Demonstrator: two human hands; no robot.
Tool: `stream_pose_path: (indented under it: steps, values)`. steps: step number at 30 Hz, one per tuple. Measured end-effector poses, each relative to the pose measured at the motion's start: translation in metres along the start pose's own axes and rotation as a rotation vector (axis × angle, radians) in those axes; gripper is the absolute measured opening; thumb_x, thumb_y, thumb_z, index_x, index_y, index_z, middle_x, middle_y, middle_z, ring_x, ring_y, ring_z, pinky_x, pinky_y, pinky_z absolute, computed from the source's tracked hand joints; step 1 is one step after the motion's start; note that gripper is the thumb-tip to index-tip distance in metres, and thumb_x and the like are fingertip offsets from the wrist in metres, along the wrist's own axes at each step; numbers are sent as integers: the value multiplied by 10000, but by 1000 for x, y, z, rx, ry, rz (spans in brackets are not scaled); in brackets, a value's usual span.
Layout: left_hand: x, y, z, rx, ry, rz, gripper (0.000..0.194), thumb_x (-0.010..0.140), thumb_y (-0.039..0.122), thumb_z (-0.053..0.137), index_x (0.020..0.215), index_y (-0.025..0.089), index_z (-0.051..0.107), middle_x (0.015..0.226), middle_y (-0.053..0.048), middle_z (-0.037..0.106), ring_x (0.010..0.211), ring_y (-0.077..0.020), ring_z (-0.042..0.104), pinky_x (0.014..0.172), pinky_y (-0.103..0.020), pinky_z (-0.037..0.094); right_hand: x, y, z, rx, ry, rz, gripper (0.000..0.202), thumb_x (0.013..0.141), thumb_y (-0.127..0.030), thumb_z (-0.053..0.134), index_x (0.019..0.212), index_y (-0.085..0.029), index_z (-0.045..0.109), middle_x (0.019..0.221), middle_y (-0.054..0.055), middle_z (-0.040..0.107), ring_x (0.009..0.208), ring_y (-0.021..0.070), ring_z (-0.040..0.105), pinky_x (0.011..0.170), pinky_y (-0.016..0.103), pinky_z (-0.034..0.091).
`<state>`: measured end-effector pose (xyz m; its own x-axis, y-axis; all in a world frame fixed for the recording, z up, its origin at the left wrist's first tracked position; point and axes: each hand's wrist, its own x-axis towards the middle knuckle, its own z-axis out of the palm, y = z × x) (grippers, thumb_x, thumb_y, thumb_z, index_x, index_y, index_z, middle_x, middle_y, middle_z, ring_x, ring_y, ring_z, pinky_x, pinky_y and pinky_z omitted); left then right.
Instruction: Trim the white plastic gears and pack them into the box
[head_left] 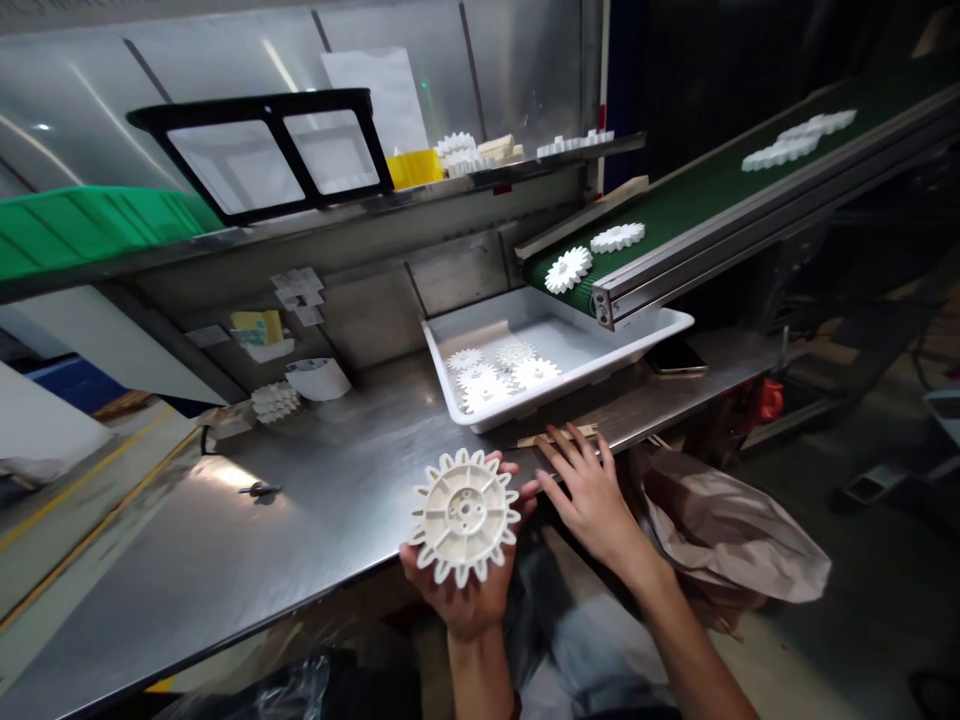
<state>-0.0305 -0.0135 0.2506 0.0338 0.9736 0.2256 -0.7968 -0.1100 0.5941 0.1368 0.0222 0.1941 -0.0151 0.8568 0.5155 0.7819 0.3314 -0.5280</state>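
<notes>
My left hand (469, 600) grips a white plastic gear (466, 515) from below and behind, its spoked face turned up at me. To the right, my right hand (589, 490) has its fingers stretched out over the table's front edge. Under or just beyond those fingertips lies a slim tool with a tan handle (532, 440), possibly a knife; whether I touch it I cannot tell. Behind it, a white tray (457, 405) holds several white gears (484, 385). Two more gears rest at the low end of a green conveyor belt (675, 210).
The steel table (330, 510) carries a small dark tool (260, 490), a stack of gears (275, 402), a paper roll (319, 380) and a phone (676, 358). A shelf above holds a green bin (105, 230) and a black frame (274, 150). A paper bag (735, 530) stands at right.
</notes>
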Motion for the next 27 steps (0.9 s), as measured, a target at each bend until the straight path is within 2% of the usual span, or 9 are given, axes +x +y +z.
stream_pose_path:
  steps: [4,6,10,12,16,18,21,24,27]
  values:
    - [-1,1,8,-120,63,-125,823,636,820,755,1154,184,818,1035,-126,840,824,-259,783,761,-347,653,-2,1,6,-43,-13,5,476,1098,-389,453,1530,-230,573,1640,95,535,1585,355,362,1293,695,190]
    - [-2,-3,9,-102,93,-131,808,666,783,756,1240,217,787,1096,-132,827,800,-248,758,746,-357,638,-3,1,4,-50,-12,7,480,1096,-389,454,1531,-225,572,1644,101,529,1588,349,356,1295,685,194]
    - [-6,-14,2,57,162,-38,899,738,814,658,1498,338,596,1413,-143,701,985,-317,734,812,-435,602,-3,3,3,-23,-4,9,477,1090,-387,461,1515,-213,590,1652,122,514,1593,344,350,1297,673,210]
    - [-7,-18,-3,126,146,-33,910,736,852,608,1499,357,588,1447,-138,677,1098,-375,706,828,-476,599,-3,3,2,11,-1,6,475,1081,-386,480,1510,-216,595,1647,134,520,1587,342,364,1294,680,219]
    - [-9,-21,-6,266,76,-45,868,767,905,489,1416,353,655,1440,-131,674,1089,-385,713,879,-528,608,-1,3,-2,122,16,6,453,1061,-371,527,1476,-221,626,1634,144,534,1582,360,372,1282,715,218]
    - [-9,-18,-2,485,27,17,851,777,871,566,1432,331,635,1486,-134,630,1160,-385,696,1001,-542,575,-1,0,-12,181,47,15,430,1071,-381,516,1448,-219,644,1629,142,539,1581,343,377,1289,682,250]
    - [-10,-11,9,1084,-55,226,850,811,587,799,1562,342,484,1576,-131,509,1391,-385,555,1175,-547,446,-5,-7,-36,463,102,81,397,1111,-413,449,1404,-242,656,1542,124,624,1485,270,524,1254,529,409]
    - [-11,-5,19,1539,-100,419,1004,842,404,826,1666,364,253,1591,-146,455,1472,-391,452,1196,-603,389,-12,-17,-61,1011,-43,167,397,1103,-467,487,1434,-300,630,1394,85,721,1291,233,683,1096,393,568]
    - [-11,-5,22,1651,-151,478,1062,845,385,821,1681,376,166,1595,-152,485,1420,-405,492,1153,-628,406,-15,-25,-73,1224,-160,218,448,1014,-435,692,1444,-329,623,1337,58,748,1185,205,728,1004,304,599]
